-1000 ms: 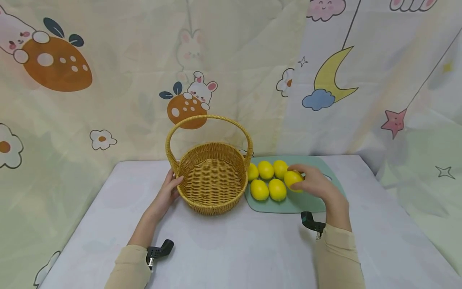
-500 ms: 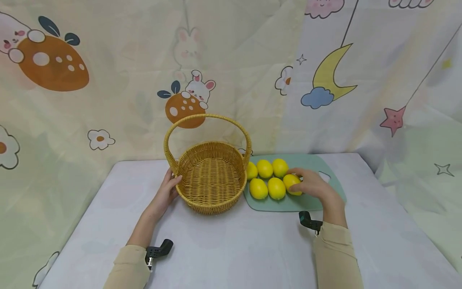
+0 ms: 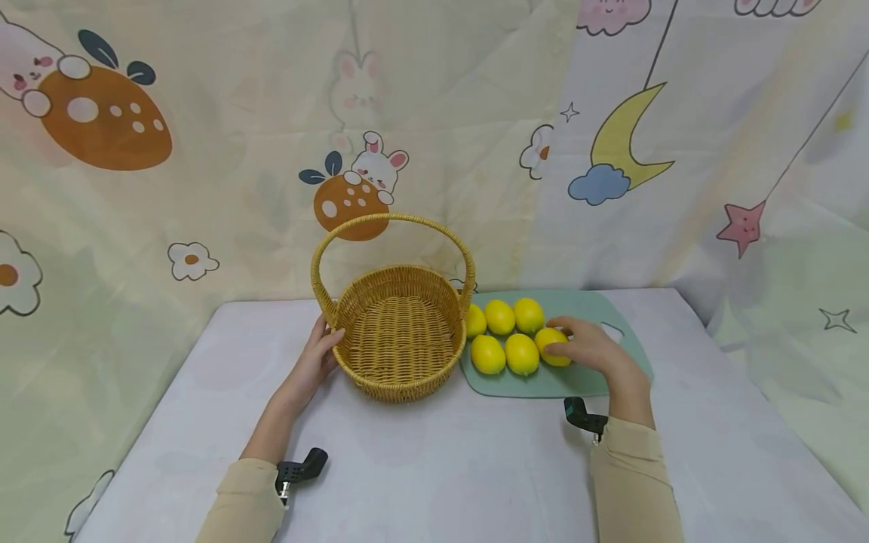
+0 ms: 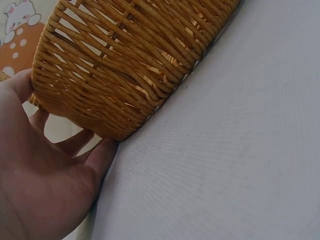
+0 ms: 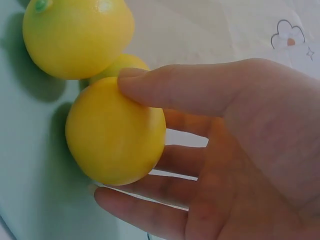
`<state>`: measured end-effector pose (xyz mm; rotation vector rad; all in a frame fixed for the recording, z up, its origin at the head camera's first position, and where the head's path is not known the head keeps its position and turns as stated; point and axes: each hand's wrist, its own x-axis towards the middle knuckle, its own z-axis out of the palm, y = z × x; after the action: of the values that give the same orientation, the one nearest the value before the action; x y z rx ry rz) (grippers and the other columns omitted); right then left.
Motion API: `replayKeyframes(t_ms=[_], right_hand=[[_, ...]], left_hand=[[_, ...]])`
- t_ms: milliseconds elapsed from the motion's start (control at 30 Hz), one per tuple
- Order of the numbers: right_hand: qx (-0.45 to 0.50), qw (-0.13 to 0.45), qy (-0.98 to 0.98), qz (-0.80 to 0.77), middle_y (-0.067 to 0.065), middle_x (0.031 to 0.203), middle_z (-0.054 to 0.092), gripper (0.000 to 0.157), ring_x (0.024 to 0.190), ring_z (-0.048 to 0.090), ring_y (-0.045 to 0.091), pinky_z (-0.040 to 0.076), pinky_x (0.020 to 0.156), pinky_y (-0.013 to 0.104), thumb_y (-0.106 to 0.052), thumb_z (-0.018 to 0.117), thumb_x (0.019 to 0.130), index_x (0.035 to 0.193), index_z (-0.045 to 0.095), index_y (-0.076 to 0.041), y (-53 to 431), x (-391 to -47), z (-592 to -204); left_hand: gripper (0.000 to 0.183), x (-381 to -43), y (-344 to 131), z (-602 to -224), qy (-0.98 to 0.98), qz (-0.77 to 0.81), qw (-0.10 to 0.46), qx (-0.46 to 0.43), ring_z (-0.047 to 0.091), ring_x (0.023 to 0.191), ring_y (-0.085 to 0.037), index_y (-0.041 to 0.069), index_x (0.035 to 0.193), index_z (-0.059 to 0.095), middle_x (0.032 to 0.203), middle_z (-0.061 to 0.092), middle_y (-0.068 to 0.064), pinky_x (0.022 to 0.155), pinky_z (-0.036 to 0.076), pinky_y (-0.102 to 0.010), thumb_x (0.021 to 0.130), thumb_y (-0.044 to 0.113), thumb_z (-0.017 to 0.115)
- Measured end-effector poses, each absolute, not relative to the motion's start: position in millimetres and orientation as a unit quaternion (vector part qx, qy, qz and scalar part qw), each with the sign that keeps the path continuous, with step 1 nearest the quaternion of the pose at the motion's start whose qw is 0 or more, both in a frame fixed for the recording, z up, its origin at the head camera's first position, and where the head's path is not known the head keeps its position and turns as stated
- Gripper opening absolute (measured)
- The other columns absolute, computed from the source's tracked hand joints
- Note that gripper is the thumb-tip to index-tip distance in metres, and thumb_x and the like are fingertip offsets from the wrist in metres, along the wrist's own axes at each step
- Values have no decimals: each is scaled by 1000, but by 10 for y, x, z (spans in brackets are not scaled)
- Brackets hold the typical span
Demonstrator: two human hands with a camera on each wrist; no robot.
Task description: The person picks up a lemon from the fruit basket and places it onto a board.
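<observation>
A golden wicker basket (image 3: 400,339) with a tall arched handle stands on the table, its inside bare. My left hand (image 3: 314,362) holds its left side, thumb over the rim and fingers against the outer wall, as the left wrist view also shows (image 4: 50,170). To the right of the basket, several yellow lemons (image 3: 522,354) lie in two rows on a green cutting board (image 3: 516,388). At the right end of the front row, my right hand (image 3: 594,348) holds a lemon (image 5: 115,132) between thumb and fingers, low over the board.
The basket's right side hides part of one back-row lemon (image 3: 476,322). A white cloth covers the table (image 3: 441,467). Behind it hangs a printed curtain (image 3: 462,151), close to the table's back edge. The board has a handle slot (image 3: 612,332) near its right end.
The lemon in my right hand has come down slightly to the board, at the end of the front row. My left hand and the basket have stayed in place.
</observation>
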<state>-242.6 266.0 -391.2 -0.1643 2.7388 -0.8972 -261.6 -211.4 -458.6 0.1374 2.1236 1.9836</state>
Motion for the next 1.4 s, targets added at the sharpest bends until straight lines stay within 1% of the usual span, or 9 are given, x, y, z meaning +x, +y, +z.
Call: replayKeyframes(t_ms=[67, 133, 300, 400, 667, 867, 1000, 1267, 1400], right_hand=[[-53, 130, 942, -305, 32, 145, 45, 62, 116, 56, 40, 49, 94, 55, -36, 62, 95, 146, 45, -4, 2667, -2420, -3906], [-53, 130, 942, -305, 31, 146, 45, 61, 119, 55, 41, 49, 95, 55, -38, 59, 97, 146, 45, -3, 2671, -2414, -3905], [-49, 136, 933, -328, 32, 146, 44, 61, 120, 54, 40, 55, 88, 44, -37, 55, 99, 146, 43, -1, 2670, -2401, -3913], [-43, 139, 929, -339, 32, 147, 42, 62, 121, 53, 40, 56, 87, 42, -37, 55, 100, 147, 42, 0, 2670, -2401, -3914], [-25, 145, 926, -346, 34, 149, 38, 64, 123, 54, 41, 57, 90, 45, -36, 55, 100, 149, 38, 1, 2675, -2414, -3887], [-17, 147, 926, -346, 35, 151, 35, 65, 127, 52, 44, 56, 94, 48, -37, 53, 101, 150, 37, 2, 2711, -2398, -3896], [-16, 143, 926, -348, 34, 150, 38, 64, 122, 55, 41, 56, 93, 47, -38, 52, 101, 149, 38, 2, 2720, -2391, -3905], [-23, 135, 924, -357, 33, 146, 44, 62, 120, 57, 40, 57, 92, 46, -38, 51, 102, 148, 39, 1, 2707, -2424, -3906], [-20, 133, 932, -335, 31, 145, 45, 63, 110, 63, 36, 53, 94, 50, -42, 49, 101, 149, 39, -1, 2720, -2431, -3898]], left_hand=[[65, -2621, -2108, -4588, 723, 679, 116, 46, 17, 154, -25, 44, 157, -3, 168, 6, 0, 124, 18, -53, 106, 42, 38], [65, -2627, -2107, -4590, 723, 679, 117, 47, 16, 154, -25, 44, 157, -4, 168, 5, 0, 124, 17, -53, 106, 43, 37], [66, -2637, -2113, -4600, 727, 675, 119, 43, 16, 154, -26, 44, 157, -5, 168, 6, -2, 124, 17, -53, 106, 44, 37], [67, -2637, -2115, -4595, 728, 674, 120, 38, 18, 154, -25, 45, 157, -4, 168, 7, -1, 124, 18, -53, 105, 45, 39], [66, -2646, -2133, -4586, 727, 675, 115, 45, 23, 152, -26, 45, 156, -3, 167, 10, -2, 124, 19, -53, 105, 45, 38], [67, -2652, -2110, -4586, 726, 676, 120, 47, 20, 153, -27, 44, 157, -5, 168, 6, -1, 124, 18, -54, 105, 46, 38], [68, -2651, -2111, -4587, 727, 675, 121, 44, 18, 154, -28, 43, 157, -6, 168, 4, -3, 124, 17, -54, 105, 46, 38], [65, -2617, -2156, -4602, 732, 672, 109, 42, 21, 153, -28, 45, 156, -3, 167, 9, -4, 123, 19, -55, 105, 45, 37], [64, -2608, -2171, -4600, 732, 671, 109, 39, 23, 152, -27, 47, 156, -2, 166, 11, -3, 124, 19, -54, 105, 45, 38]])
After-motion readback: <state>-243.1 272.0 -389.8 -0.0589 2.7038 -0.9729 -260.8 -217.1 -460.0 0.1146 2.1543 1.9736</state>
